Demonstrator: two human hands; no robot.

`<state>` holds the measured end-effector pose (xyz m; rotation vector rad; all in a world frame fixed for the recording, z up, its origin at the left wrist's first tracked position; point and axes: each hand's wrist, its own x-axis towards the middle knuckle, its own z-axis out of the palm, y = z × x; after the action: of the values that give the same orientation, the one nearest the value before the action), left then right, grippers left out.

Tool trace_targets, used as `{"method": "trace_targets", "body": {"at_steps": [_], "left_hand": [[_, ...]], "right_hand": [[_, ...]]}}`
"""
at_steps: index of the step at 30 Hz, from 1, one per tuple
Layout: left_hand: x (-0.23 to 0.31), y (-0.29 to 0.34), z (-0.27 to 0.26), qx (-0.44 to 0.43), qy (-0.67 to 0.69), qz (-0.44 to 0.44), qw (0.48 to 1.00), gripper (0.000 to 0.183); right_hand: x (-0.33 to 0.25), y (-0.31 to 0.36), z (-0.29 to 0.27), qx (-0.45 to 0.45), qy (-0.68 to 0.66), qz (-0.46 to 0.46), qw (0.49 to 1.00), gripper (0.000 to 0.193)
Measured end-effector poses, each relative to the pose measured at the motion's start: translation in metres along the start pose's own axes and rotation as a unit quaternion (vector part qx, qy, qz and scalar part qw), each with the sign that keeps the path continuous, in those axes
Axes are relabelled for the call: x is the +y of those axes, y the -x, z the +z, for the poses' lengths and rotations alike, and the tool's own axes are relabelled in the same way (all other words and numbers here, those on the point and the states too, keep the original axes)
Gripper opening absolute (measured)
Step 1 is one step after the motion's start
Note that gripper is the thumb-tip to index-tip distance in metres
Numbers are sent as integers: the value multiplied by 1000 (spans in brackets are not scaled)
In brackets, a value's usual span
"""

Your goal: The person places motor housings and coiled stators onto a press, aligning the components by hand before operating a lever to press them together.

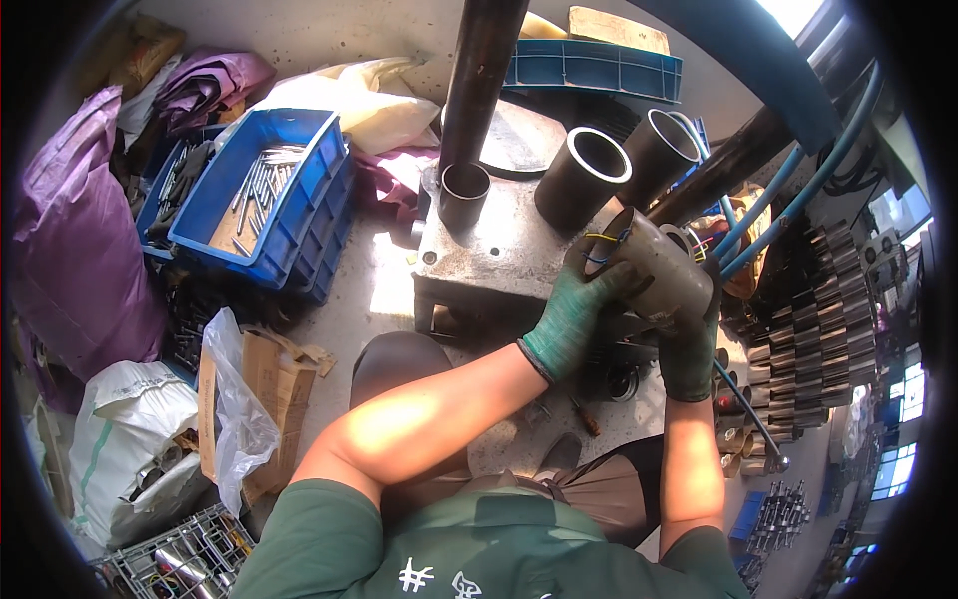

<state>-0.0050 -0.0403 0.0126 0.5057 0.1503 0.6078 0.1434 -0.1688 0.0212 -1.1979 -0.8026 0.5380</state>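
Observation:
Between my hands is a grey metal cylinder (667,275), tilted, with yellow and blue wires coming out of its open upper-left end. My left hand (589,309), in a green glove with dark fingers, grips it from the left near the wires. My right hand (689,349), gloved the same way, is closed round its lower right end; its fingers are partly in shadow. Just beyond stand a wide dark tube (579,190) with a bright rim and a short, narrower tube (463,205), both on a metal press bed (519,235).
A thick upright post (481,90) rises behind the short tube. Another dark tube (654,160) stands at the back. Blue hoses (833,190) hang at the right, above stacked metal cylinders (808,339). Left of the bed, a blue crate (314,200) holds metal rods; a cardboard box (269,399) stands nearer.

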Motion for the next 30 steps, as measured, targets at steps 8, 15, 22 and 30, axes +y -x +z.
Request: {"method": "trace_targets", "body": {"at_steps": [8, 15, 22, 30], "left_hand": [[-13, -16, -20, 43, -165, 15, 985, 84], [-10, -13, -15, 32, -222, 16, 974, 60], [-17, -18, -21, 6, -270, 16, 963, 56], [-19, -13, -16, 10, -255, -8, 967, 55]], "right_hand": [[-40, -103, 33, 25, 45, -36, 998, 66], [-54, -170, 42, -36, 162, -58, 984, 60], [-53, -227, 50, -73, 306, -41, 948, 81], [-59, -266, 85, -128, 581, -93, 799, 80]]}}
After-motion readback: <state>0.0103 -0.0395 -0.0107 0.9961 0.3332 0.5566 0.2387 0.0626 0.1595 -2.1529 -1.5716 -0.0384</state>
